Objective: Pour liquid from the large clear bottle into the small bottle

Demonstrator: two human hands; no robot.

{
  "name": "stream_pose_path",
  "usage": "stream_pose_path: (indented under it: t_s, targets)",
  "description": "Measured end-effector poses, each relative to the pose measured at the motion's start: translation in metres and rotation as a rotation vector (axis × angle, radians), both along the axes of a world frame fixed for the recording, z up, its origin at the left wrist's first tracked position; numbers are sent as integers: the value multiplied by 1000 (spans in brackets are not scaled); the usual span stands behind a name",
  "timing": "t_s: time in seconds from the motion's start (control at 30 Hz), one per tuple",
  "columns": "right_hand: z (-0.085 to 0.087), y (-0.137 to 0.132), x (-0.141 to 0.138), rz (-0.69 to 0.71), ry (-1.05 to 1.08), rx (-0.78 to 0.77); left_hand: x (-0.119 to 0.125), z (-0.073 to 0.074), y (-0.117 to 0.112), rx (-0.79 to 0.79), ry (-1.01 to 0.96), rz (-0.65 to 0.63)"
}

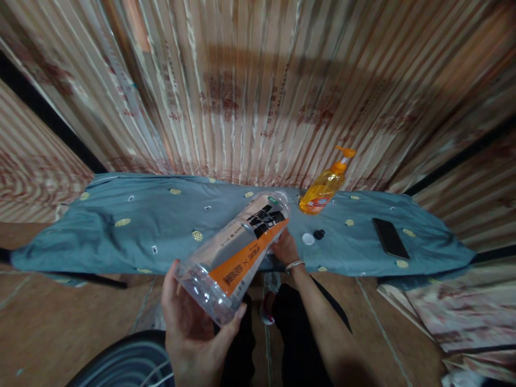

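Clear plastic bottle [237, 255], orange, black and pale label, lies aslant between the two hands, broad base toward the wearer. Left hand [197, 336] holds that base, thumb on one side, fingers on the other, spread wide to span it. Right hand [285, 246] is against the underside nearer the narrower end; its fingers are hidden behind the bottle, so cannot tell how far they close. Bracelet [295, 264] on the right wrist.

Surface: long narrow table under a blue-grey cloth [149, 207], wrinkled, printed with yellow ovals and small pale rectangles. It runs out past both hands; the cloth sags over the near edge.

Just right of the right hand: a white disc [308, 239] and a small black piece [319, 234], side by side, lying flat. Beyond these, farther from the wearer, a pump bottle [322, 189] of amber liquid, orange head, partly filled. Well to the right of the right hand, a dark phone [390, 237] lies flat.

Room: striped curtain [250, 107] with reddish floral print hangs beyond both hands and round the sides; dark poles [52, 118] slope at left and right. Below the hands, brown tiled floor [387, 322] with pale joints, black trousers [286, 333]. Left of the left hand, a dark, ribbed round object [121, 360], cut off by the frame; cannot tell what.
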State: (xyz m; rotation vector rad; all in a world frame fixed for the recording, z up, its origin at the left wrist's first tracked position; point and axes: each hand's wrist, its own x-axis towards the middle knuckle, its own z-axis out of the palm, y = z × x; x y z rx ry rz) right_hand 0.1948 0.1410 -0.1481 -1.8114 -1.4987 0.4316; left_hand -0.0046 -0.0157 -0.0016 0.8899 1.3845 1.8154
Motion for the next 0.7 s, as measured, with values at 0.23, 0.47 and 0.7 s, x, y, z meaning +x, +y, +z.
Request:
stream_pose_path:
  t_s: [0.23,0.47,0.7]
  targets:
    - [-2,0,0,26,33,22,1,2,0,-9,-12,-7]
    - [-5,1,0,-8,-9,15,1,2,0,4,-16,-5]
    - [-4,1,1,3,17,13,2,2,1,31,-21,-8]
